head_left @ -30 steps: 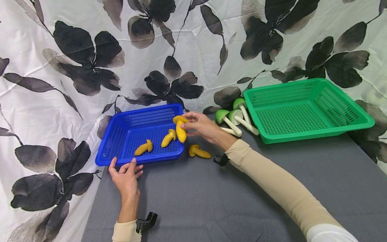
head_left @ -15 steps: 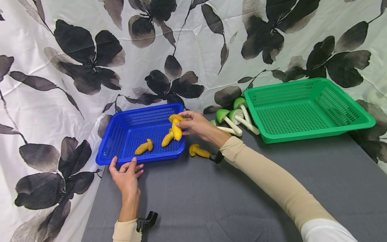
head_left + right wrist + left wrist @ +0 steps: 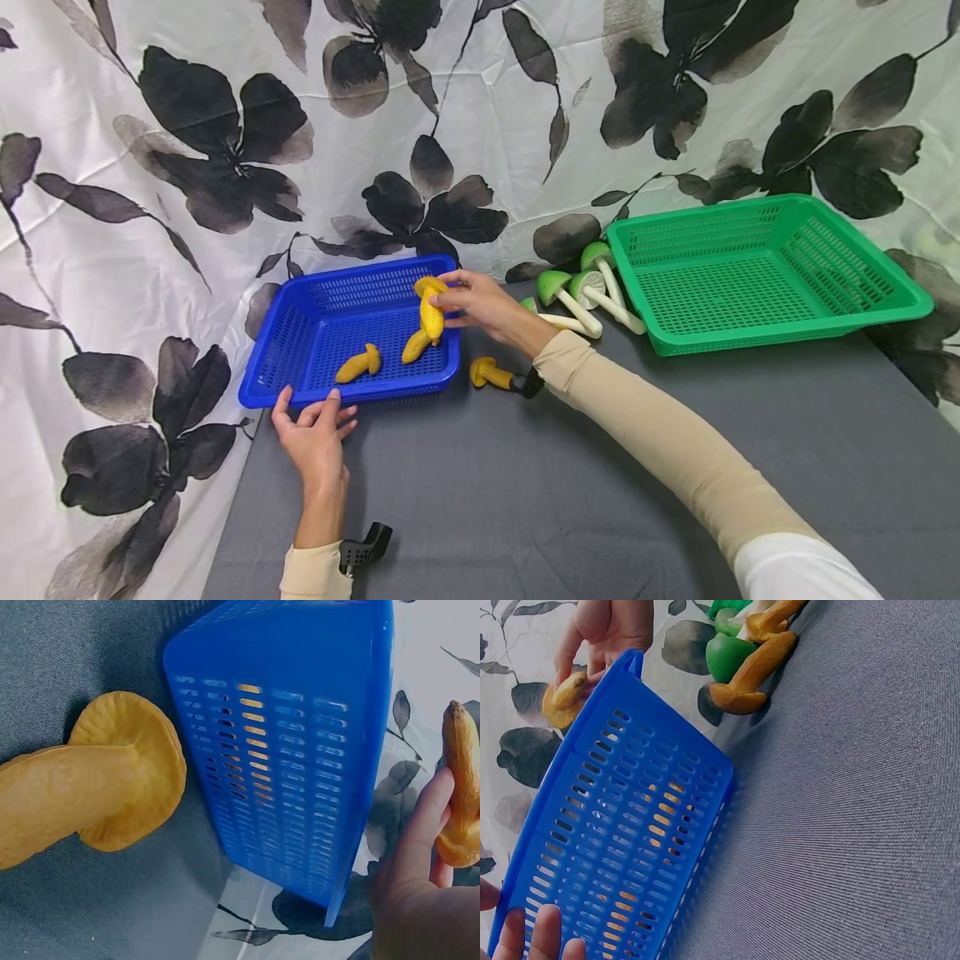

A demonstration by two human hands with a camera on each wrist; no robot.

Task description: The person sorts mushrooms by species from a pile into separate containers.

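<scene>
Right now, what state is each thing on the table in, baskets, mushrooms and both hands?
blue basket: upright, two yellow mushrooms lying inside
held yellow mushroom: pinched above the blue basket
right hand: pinching that mushroom
left hand: fingers on the basket's near rim
loose yellow mushroom: lying on the table
green basket: upright, empty
green mushrooms: lying beside it

Yellow mushroom [image 3: 431,310], blue basket [image 3: 300,350]

Floral backdrop cloth [image 3: 480,108] behind grey tabletop [image 3: 525,500].
</scene>
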